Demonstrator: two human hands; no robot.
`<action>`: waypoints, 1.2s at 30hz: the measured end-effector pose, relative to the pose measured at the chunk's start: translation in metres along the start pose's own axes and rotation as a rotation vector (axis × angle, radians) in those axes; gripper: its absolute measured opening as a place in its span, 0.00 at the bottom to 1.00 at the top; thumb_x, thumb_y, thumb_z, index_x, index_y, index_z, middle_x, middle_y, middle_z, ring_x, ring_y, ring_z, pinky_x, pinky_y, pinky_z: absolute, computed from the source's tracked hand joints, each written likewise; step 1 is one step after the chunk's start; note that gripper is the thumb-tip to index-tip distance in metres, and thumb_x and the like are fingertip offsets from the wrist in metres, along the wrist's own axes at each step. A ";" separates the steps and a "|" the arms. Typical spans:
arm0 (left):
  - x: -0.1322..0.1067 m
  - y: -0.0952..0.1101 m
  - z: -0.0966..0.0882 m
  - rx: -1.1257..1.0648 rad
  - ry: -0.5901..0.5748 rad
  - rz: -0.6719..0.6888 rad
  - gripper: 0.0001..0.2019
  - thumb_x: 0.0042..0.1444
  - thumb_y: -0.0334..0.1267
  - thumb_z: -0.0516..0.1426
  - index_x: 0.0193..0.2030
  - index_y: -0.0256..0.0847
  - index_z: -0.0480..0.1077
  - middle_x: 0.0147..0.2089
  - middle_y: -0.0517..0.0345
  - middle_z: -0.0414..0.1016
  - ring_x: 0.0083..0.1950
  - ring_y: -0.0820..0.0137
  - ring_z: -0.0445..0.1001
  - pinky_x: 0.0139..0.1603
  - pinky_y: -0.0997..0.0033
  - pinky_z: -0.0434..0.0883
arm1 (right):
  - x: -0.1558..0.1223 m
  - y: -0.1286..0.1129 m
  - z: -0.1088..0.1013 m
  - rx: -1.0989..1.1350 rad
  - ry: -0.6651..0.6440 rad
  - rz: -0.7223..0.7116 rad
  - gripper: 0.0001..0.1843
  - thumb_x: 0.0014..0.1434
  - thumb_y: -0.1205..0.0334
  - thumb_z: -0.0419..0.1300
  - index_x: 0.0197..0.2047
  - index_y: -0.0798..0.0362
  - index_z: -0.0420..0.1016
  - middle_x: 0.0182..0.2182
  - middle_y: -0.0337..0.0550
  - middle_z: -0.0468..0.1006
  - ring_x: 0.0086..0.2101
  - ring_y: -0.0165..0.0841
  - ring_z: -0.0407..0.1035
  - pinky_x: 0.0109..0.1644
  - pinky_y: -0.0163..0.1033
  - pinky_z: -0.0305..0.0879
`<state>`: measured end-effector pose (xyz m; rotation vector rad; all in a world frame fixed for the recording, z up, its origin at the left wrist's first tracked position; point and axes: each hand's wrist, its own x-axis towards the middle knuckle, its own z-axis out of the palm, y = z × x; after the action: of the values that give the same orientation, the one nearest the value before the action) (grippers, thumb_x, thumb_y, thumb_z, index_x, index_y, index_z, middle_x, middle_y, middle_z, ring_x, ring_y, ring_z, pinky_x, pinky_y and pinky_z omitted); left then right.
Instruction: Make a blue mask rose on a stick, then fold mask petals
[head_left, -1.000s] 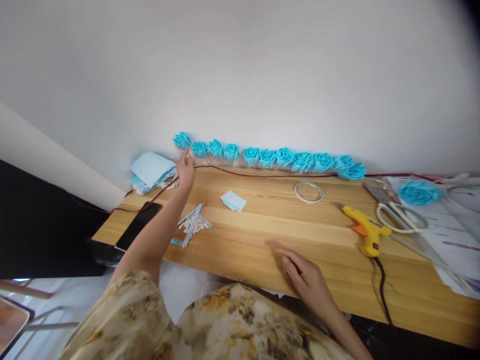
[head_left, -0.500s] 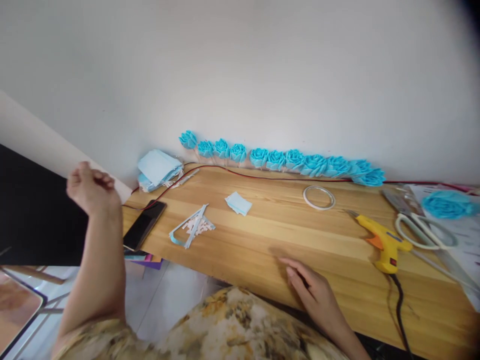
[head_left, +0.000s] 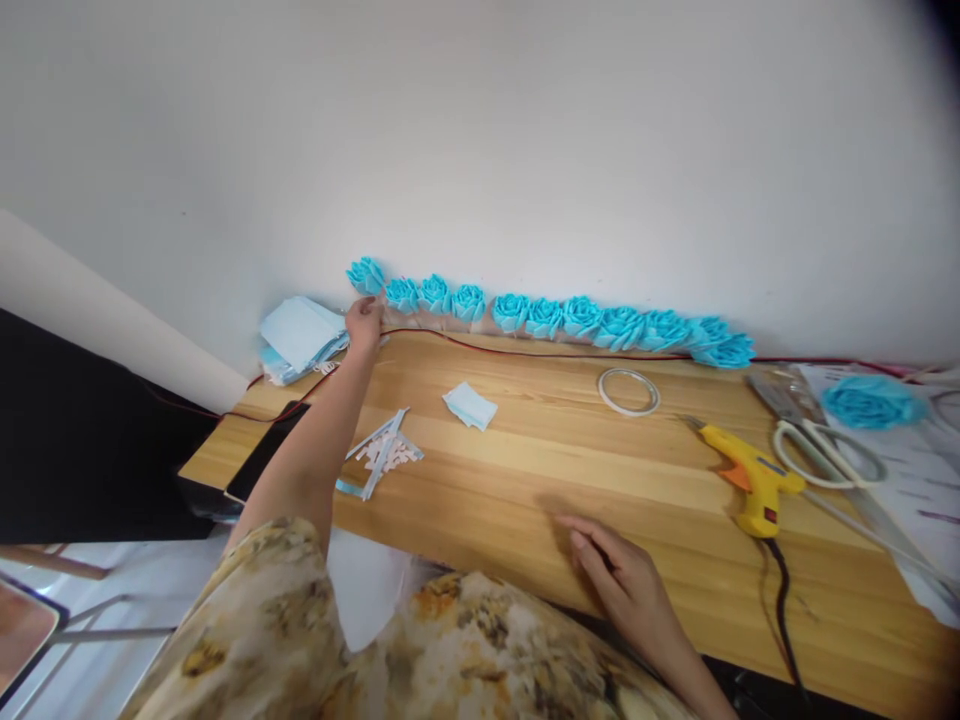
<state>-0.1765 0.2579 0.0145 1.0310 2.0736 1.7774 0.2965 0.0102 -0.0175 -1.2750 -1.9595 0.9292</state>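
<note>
My left hand (head_left: 365, 318) reaches to the back left of the table, its fingers closed at the base of the leftmost blue flower (head_left: 365, 275). The fingertips are partly hidden, and that flower stands upright against the wall. On its right runs a row of several similar blue flowers (head_left: 581, 316). My right hand (head_left: 615, 565) rests at the table's front edge with the index finger stretched out, holding nothing. Ahead of it lies a small stack of pale blue cut pieces (head_left: 470, 406). Thin strips (head_left: 384, 452) and white scraps lie further left.
A stack of pale blue sheets (head_left: 300, 335) sits beside my left hand. My forearm partly covers a phone (head_left: 262, 455). On the right are a roll of tape (head_left: 628, 391), a yellow glue gun (head_left: 750, 475), scissors (head_left: 829, 455) and another blue flower (head_left: 874, 402). A red-black wire (head_left: 517, 352) runs along the back.
My left hand has come down from the raised position at the far left and moved right to the leftmost flower. My right hand stays where it was. The view has shifted slightly.
</note>
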 end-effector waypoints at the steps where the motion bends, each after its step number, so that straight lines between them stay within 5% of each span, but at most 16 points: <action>1: 0.003 -0.001 0.004 0.010 0.027 0.005 0.13 0.50 0.38 0.58 0.43 0.38 0.73 0.33 0.56 0.75 0.35 0.67 0.74 0.35 0.70 0.70 | 0.000 0.000 0.000 -0.002 0.002 0.001 0.20 0.69 0.50 0.53 0.47 0.50 0.85 0.35 0.48 0.86 0.32 0.39 0.81 0.40 0.41 0.78; 11: 0.016 0.004 0.006 0.111 0.110 0.036 0.02 0.57 0.32 0.56 0.34 0.38 0.69 0.35 0.50 0.78 0.41 0.62 0.77 0.39 0.69 0.70 | 0.000 -0.002 -0.001 -0.001 -0.011 0.041 0.21 0.69 0.48 0.54 0.47 0.50 0.85 0.33 0.47 0.85 0.31 0.38 0.79 0.38 0.40 0.77; 16: 0.017 0.008 0.000 0.190 0.075 0.076 0.06 0.54 0.32 0.59 0.28 0.39 0.66 0.33 0.49 0.77 0.47 0.57 0.77 0.49 0.65 0.69 | 0.000 -0.003 -0.002 0.003 -0.005 0.039 0.22 0.68 0.47 0.53 0.47 0.49 0.85 0.32 0.47 0.85 0.31 0.38 0.79 0.37 0.40 0.76; 29: -0.014 0.028 0.001 0.063 0.034 0.022 0.04 0.56 0.31 0.57 0.38 0.35 0.72 0.38 0.51 0.79 0.44 0.65 0.76 0.47 0.72 0.69 | 0.001 -0.004 -0.002 0.012 -0.010 0.047 0.23 0.68 0.46 0.54 0.47 0.51 0.85 0.32 0.48 0.85 0.33 0.38 0.80 0.39 0.39 0.77; 33: -0.030 0.038 -0.015 -0.061 0.055 -0.077 0.13 0.54 0.29 0.58 0.48 0.36 0.70 0.37 0.55 0.75 0.33 0.71 0.73 0.38 0.71 0.71 | 0.000 -0.002 -0.004 0.020 -0.001 0.024 0.22 0.68 0.47 0.54 0.46 0.51 0.85 0.37 0.48 0.86 0.35 0.38 0.81 0.41 0.39 0.78; 36: -0.055 0.062 -0.055 -0.169 0.081 -0.110 0.18 0.55 0.33 0.58 0.53 0.42 0.64 0.39 0.58 0.72 0.29 0.75 0.71 0.31 0.74 0.71 | -0.001 -0.001 -0.005 0.017 -0.003 0.017 0.22 0.67 0.47 0.55 0.46 0.51 0.85 0.37 0.48 0.87 0.35 0.38 0.81 0.42 0.39 0.78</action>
<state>-0.1458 0.1815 0.0713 0.7959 1.9437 1.9283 0.3004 0.0105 -0.0139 -1.2832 -1.9420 0.9546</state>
